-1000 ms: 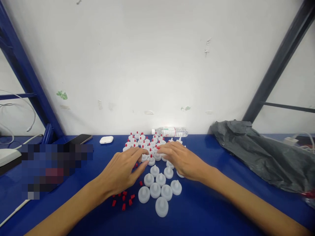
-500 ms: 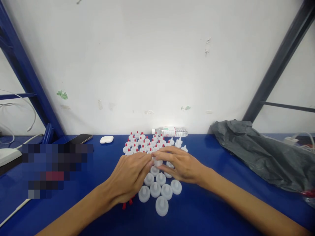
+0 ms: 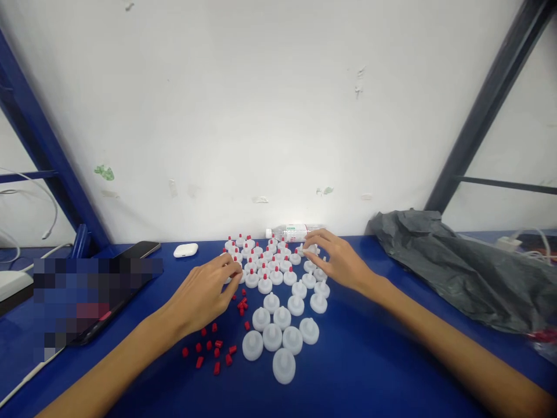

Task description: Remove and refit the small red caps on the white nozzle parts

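Observation:
My left hand [image 3: 213,290] is at the left edge of a cluster of white nozzle lids with red tips [image 3: 265,283]. Its fingers are curled toward the thumb, and what they hold, if anything, is hidden. My right hand [image 3: 342,258] reaches over the back right of the group, fingers apart above uncapped white lids [image 3: 300,288]. Several loose red caps [image 3: 216,352] lie beside and below my left hand. More bare white lids [image 3: 284,366] stand upright in the front middle.
A clear bottle [image 3: 296,232] lies by the wall behind the lids. A white earphone case [image 3: 185,250] and a phone [image 3: 145,249] are at the back left. A crumpled grey plastic bag [image 3: 435,267] covers the right side of the blue table [image 3: 369,371].
My hands were together over a white lid at the middle. They have moved apart, left hand to the left edge, right hand to the back right. The loose red caps have come into view.

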The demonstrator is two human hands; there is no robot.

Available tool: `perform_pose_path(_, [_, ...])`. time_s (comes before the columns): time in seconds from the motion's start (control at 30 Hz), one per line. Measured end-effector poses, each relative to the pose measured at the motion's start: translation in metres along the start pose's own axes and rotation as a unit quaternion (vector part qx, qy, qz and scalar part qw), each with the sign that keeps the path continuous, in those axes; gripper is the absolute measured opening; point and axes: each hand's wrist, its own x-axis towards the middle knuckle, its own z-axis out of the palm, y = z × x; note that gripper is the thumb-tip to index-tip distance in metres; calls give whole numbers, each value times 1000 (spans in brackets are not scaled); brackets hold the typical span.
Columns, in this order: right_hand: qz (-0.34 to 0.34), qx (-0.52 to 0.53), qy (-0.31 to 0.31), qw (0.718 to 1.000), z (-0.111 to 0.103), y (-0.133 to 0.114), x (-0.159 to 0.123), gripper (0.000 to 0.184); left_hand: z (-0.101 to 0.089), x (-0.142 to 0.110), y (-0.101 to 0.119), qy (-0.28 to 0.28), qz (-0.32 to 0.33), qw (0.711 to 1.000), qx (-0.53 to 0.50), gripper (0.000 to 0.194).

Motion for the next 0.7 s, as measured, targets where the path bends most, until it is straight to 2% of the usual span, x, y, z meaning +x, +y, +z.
perform_pose_path(0.17, [-17, -41, -8, 999, 8, -1, -1, 13, 1, -1, 1, -34, 22, 999, 22, 31])
perform_pose_path(0.4, [-28, -60, -40, 997, 16, 7, -3, 16, 1, -1, -3, -59, 1, 998, 27, 23])
perform_pose_path(0.6, [-7, -61, -56, 997, 9, 1, -1, 29, 0, -1, -3, -76, -6, 996, 35, 21])
perform_pose_path(0.7, [5, -50, -88, 995, 6, -6, -1, 36, 3, -2, -5, -83, -4, 996, 37, 21])
